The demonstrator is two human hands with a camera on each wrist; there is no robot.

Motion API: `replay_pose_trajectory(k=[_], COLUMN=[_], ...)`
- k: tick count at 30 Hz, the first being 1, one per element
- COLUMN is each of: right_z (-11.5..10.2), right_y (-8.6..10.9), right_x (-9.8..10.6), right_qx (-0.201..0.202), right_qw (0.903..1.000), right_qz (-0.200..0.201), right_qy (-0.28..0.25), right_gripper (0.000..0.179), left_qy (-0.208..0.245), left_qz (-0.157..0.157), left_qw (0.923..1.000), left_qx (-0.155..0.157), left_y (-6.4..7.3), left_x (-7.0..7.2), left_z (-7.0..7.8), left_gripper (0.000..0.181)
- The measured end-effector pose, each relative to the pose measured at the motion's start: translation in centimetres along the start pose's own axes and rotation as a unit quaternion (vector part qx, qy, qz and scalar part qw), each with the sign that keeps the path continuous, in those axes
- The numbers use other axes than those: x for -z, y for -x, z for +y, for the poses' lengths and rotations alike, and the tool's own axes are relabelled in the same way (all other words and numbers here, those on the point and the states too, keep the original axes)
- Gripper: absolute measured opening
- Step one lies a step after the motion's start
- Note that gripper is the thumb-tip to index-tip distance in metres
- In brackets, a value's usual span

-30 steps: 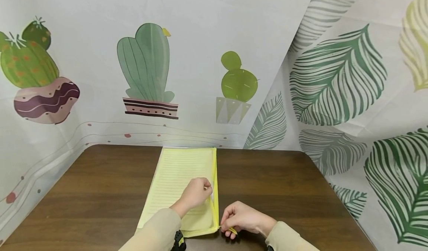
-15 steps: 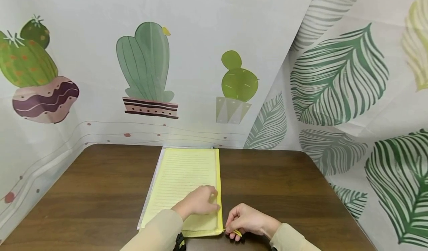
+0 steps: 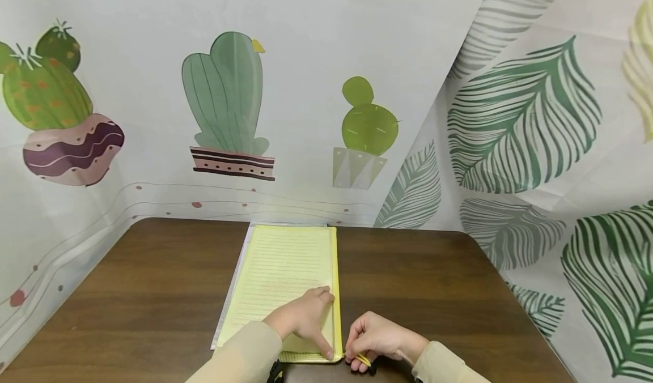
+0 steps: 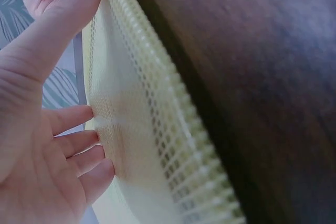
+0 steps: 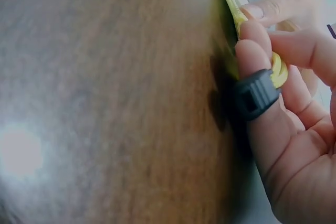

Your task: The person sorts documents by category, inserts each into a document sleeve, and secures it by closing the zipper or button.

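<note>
A yellow mesh zip pouch (image 3: 288, 258) lies flat on the table, with lined paper showing through it. My left hand (image 3: 304, 316) rests over its lower right part, fingers spread and extended, the thumb touching the near right corner. Just beyond that corner my right hand (image 3: 384, 337) pinches the yellow cord (image 5: 279, 70) of the zip pull between thumb and fingers. The cord's black end piece (image 5: 255, 96) sticks out below the fingers in the right wrist view. In the left wrist view, the mesh edge (image 4: 157, 77) runs past my left fingers. The slider itself is hidden.
The brown wooden table (image 3: 423, 281) extends on both sides of the pouch. A pale edge (image 3: 230, 298) shows along the pouch's left side. Behind stands a white cloth backdrop (image 3: 306, 88) printed with cacti and leaves.
My left hand has let go of the pouch's right edge, moved toward the near right corner and spread its fingers. The pouch has shifted slightly right and lies flatter. My right hand keeps the cord.
</note>
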State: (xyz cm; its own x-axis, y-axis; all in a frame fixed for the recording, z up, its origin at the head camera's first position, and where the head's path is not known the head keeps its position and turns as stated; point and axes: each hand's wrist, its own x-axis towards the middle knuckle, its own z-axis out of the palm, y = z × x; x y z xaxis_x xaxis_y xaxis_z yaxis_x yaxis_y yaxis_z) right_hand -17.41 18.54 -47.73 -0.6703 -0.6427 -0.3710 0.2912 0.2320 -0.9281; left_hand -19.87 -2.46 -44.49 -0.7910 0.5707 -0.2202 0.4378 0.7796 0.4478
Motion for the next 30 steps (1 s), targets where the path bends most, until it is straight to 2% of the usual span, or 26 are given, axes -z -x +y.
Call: replay_pose_trajectory(k=[8,17,30], right_z=[-0.20,0.25,-0.05], right_y=[0.01,-0.25,-0.29], right_x=[-0.51,-0.80,-1.06], right_qx=[0.015,0.035,0.039], right_qw=[0.9998,0.9983,0.9979], right_qz=[0.014,0.044,0.049], right_qy=[0.003,0.015,0.015], right_gripper=[0.009,0.003,0.003], left_qy=[-0.018,-0.040,-0.060], left_qz=[-0.001,-0.001,0.002], left_qw=[0.9998,0.9992,0.9982], left_qx=[0.000,0.007,0.010], left_y=[-0.06,0.11,0.01], left_x=[-0.33,-0.35,-0.49], left_z=[-0.02,0.27,0.31], left_gripper=[0.114,0.115,0.117])
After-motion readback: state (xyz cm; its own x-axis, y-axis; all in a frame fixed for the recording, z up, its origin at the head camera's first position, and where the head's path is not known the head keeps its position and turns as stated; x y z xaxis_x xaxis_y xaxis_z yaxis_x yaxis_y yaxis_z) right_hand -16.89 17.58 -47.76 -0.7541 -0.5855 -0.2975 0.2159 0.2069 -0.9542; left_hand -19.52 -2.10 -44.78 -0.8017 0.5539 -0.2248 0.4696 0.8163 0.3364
